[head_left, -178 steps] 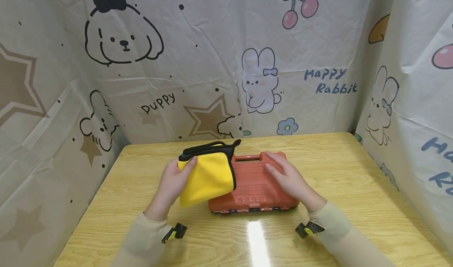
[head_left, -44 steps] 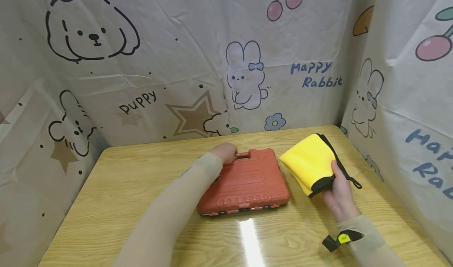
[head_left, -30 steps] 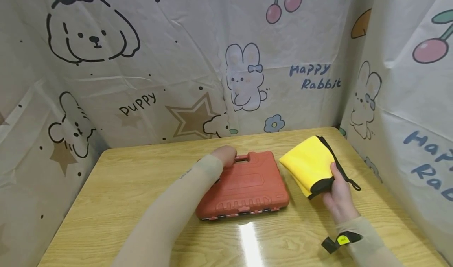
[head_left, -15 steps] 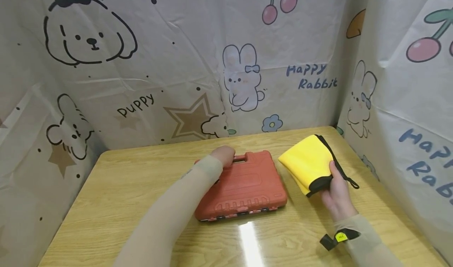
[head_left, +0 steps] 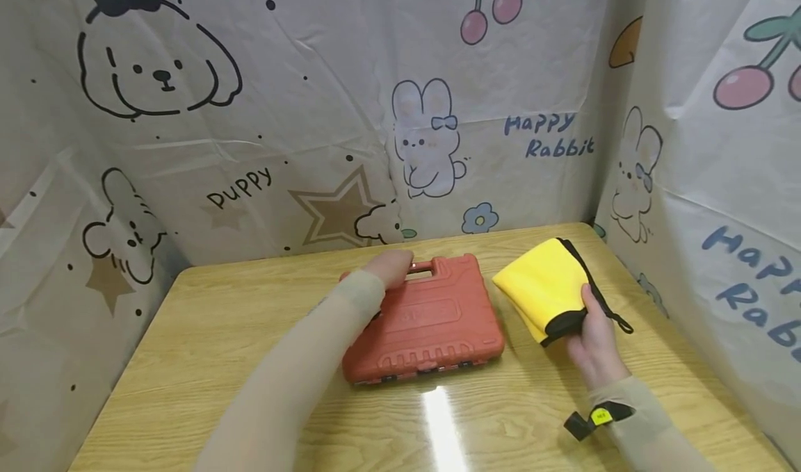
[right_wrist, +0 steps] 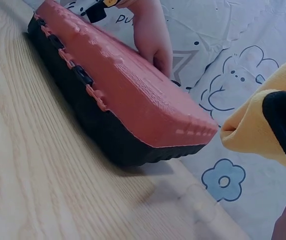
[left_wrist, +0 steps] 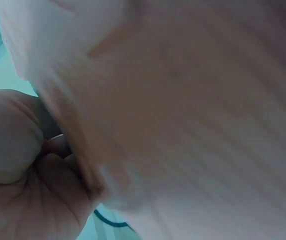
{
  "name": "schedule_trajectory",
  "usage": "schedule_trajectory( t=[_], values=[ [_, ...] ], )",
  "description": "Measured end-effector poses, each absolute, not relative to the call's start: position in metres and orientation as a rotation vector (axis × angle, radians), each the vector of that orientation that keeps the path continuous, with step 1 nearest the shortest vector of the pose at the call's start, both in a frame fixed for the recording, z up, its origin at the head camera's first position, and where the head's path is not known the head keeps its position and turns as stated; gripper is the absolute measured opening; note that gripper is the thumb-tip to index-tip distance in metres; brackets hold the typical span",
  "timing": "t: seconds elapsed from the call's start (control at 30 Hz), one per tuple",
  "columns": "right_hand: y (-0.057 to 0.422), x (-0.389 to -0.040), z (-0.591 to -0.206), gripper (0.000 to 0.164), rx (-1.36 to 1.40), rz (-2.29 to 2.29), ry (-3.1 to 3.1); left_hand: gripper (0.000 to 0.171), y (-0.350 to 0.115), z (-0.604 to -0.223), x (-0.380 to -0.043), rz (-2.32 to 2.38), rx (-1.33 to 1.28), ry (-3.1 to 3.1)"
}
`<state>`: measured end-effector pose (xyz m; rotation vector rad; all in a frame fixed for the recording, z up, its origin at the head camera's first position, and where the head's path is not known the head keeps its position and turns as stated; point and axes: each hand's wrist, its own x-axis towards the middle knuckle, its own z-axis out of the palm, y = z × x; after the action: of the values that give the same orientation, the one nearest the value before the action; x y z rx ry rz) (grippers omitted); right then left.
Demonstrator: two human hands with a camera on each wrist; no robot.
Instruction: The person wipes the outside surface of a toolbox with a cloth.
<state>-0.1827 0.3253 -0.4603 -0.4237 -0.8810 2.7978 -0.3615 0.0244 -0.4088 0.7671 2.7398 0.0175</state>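
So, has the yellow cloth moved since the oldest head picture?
Yes, to the right: judged against the printed blue flower, the yellow cloth was left of it and is now right of it, held by the right hand.

A wood-grain tabletop (head_left: 200, 361), with a bright reflection (head_left: 444, 427) near its front, is enclosed behind and on both sides by a creased pale sheet (head_left: 338, 103). Its prints include a bow-topped puppy head (head_left: 161, 76), bow-wearing rabbits (head_left: 428, 145), pink cherries (head_left: 491, 14), a blue flower (head_left: 480, 217), brown stars (head_left: 341, 208) and "Happy Rabbit" lettering (head_left: 551, 136).
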Motion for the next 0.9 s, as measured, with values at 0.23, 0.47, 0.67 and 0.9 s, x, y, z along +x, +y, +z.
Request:
schedule_trajectory(
  t=[0.23,0.47,0.67,0.9],
  values=[
    [0.328,-0.181,-0.462,0.034,-0.449,2.787,-0.808,0.022,0.021,-0.399,-0.363,0.111,0.868,2.807],
    [0.330,-0.179,-0.463,0.031,-0.434,2.785,-0.796,0.021,0.027,-0.384,-0.366,-0.041,0.917,2.970],
    [0.331,-0.178,-0.465,0.036,-0.471,2.779,-0.782,0.018,0.026,-0.370,-0.364,-0.029,0.949,3.014],
    [0.331,-0.178,-0.465,0.038,-0.488,2.764,-0.784,0.015,0.027,-0.361,-0.357,-0.011,0.964,3.002]
  ],
)
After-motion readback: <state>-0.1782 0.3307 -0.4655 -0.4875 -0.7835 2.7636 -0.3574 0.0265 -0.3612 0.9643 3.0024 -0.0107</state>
